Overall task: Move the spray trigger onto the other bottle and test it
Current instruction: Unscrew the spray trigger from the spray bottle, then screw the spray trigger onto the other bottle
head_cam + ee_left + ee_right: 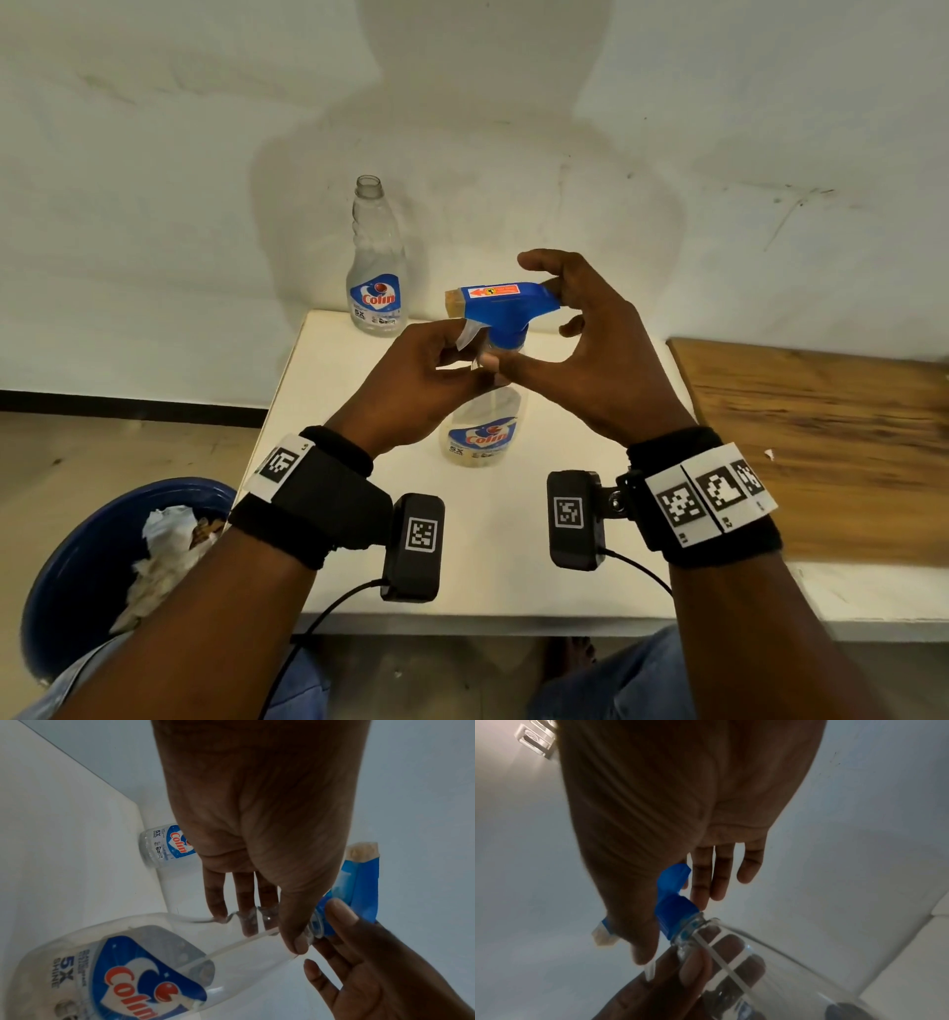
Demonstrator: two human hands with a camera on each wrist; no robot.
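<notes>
We saw clear glossy plastic bottles (376, 262), a smooth blue plastic spray trigger (506, 308), and a rough-grained wooden board (821, 437).

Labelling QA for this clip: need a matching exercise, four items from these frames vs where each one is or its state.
Items:
1. blue plastic spray trigger
2. clear uncapped bottle
3. left hand
4. blue bin

States:
A. on the floor, crumpled paper inside
B. grips the near clear bottle at its neck
C. upright at the white table far edge
D. atop the near bottle, right hand on it

Pairs: 1-D, 2-C, 3-B, 4-A
</notes>
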